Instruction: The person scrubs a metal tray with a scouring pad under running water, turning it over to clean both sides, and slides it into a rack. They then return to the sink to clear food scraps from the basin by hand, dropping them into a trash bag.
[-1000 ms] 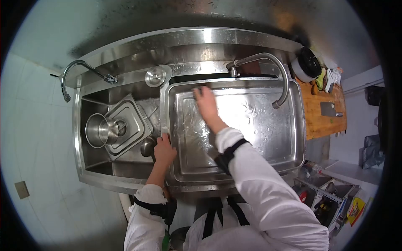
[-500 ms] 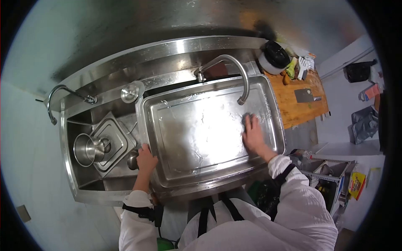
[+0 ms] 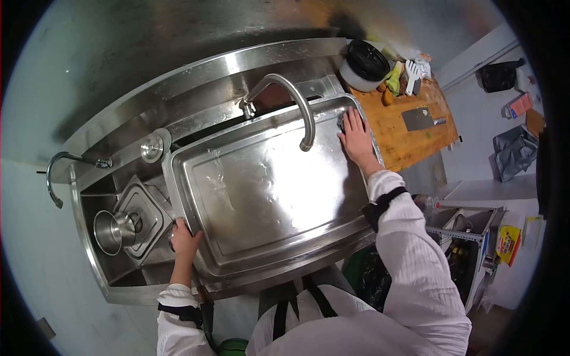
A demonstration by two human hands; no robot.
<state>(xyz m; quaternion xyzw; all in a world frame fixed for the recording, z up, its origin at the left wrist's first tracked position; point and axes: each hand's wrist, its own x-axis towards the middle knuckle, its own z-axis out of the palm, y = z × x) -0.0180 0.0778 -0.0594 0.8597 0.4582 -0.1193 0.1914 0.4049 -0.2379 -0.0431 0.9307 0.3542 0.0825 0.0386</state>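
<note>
steel tray [image 3: 267, 196], lengthwise toward upper right

I stand at the front edge of a steel sink unit [image 3: 133, 295], where a large metal tray [image 3: 255, 207] lies across the right part. Its left basin [image 3: 124, 279] holds a square steel lid [image 3: 153, 213] and a steel pot [image 3: 105, 233]. At my right, the wooden worktop [image 3: 409, 148] carries a black-lidded pot [image 3: 365, 64] at its back left corner, a white spatula [image 3: 411, 77] by the back edge and a cleaver [image 3: 418, 119] toward the right edge.
</note>
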